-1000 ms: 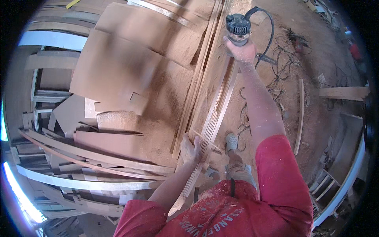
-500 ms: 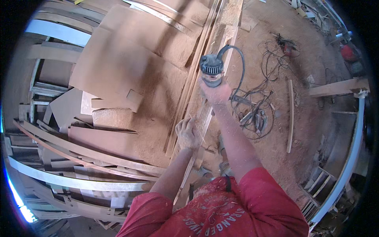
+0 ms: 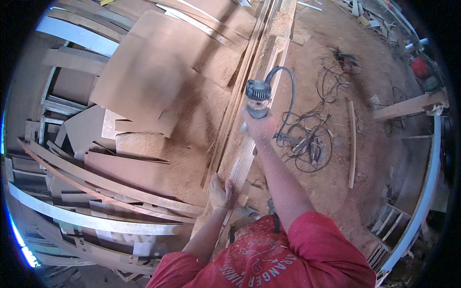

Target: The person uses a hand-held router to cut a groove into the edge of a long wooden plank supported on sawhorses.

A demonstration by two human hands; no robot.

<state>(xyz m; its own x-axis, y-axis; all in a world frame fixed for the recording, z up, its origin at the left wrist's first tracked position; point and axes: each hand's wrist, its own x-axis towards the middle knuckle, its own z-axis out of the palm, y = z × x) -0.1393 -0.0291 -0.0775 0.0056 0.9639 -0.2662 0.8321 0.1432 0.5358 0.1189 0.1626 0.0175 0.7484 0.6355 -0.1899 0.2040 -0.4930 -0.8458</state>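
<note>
My right hand (image 3: 261, 126) is wrapped round a handheld trim router (image 3: 258, 93), which has a dark vented top, a dusty lower body and a thick black cord. The router stands upright over a long, narrow wooden board (image 3: 243, 164) with parallel grooves along its face. The bit is hidden under the router and my fingers. Closer to my body, my left hand (image 3: 220, 193) lies at the board's left edge, fingers stretched out and thumb apart. Nothing shows in its grasp. Wood shavings cover the far part of the board.
Large dusty brown sheets (image 3: 144, 72) lie to the left, with long strips (image 3: 115, 189) stacked nearer. On the sawdust-covered floor at right are tangled black cables (image 3: 307, 139), a red-and-dark power tool (image 3: 346, 65) and a loose wooden strip (image 3: 352, 144). A timber beam (image 3: 408, 106) stands farther right.
My left hand has slid back toward my body along the board, and its bent fingers have straightened. The router in my right hand has come slightly nearer to me.
</note>
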